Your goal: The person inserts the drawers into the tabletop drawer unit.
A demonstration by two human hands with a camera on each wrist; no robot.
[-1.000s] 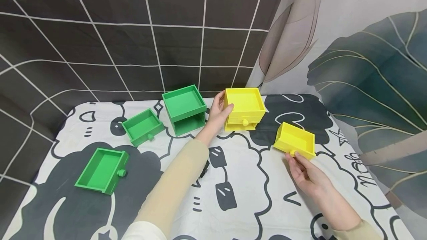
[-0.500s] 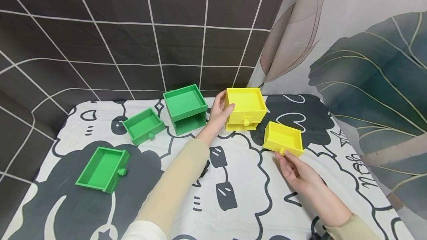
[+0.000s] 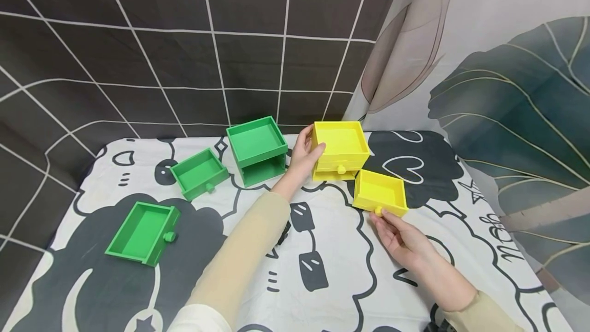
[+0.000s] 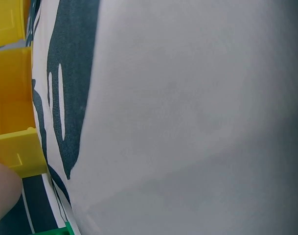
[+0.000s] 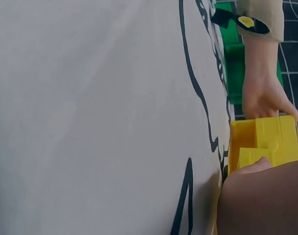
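Head view: left hand [image 3: 304,159] grips the yellow plastic-looking box cabinet [image 3: 340,138] by its left side, thumb at the front, fingers round behind; right hand [image 3: 407,245] pinches the round knob of the loose yellow rectangular drawer [image 3: 380,191], which is just right of and in front of the yellow cabinet, knob toward the person; can't tell if the two touch. Only head view gets the whole layout: green open-topped box cabinet [image 3: 256,141] near the yellow one on its left, small green tray-like drawer [image 3: 199,172] beside it, second green tray-like drawer [image 3: 142,232] further left and nearer, all on the surface [image 3: 338,240] with black-and-white printed cloth. Left wrist view adds a close look into the yellow cabinet's open lower slot, thumb at its edge; green edge [image 4: 53,230] at the bottom, can't tell of what. Right wrist view adds the black strap with a yellow patch [image 5: 246,22] on the left sleeve; right fingers mostly hidden there. Counts: cabinets two (one yellow, one green); drawers four: two green loose, one yellow held, one yellow seated in the upper slot; knobs four; hands two.
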